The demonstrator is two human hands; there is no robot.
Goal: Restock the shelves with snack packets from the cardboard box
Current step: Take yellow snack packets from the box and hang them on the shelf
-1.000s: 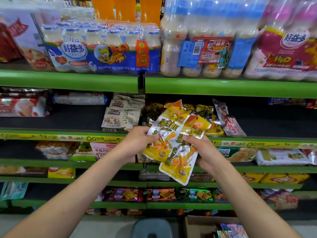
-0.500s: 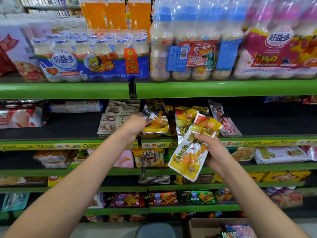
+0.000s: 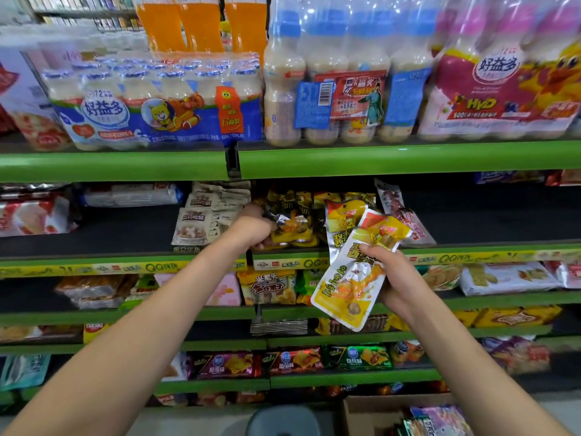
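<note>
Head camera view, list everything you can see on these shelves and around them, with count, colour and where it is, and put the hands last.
Orange drink bottles: three, orange, top shelf at the back.
Small bottle multipack: one, blue wrap, top shelf left.
Large bottle pack: one, cream bottles with blue caps, top shelf centre.
Pink multipack: one, pink and yellow, top shelf right.
Beige packets: a stack, count unclear, second shelf.
Yellow packets on shelf: several, second shelf centre.
Shelf edges: green, several tiers.
Cardboard box: one, brown, floor at bottom right, packets inside.
Stool: one, grey, bottom centre.
Left hand: setting a yellow packet on the second shelf.
Right hand: holding yellow packets, at least two.
</note>
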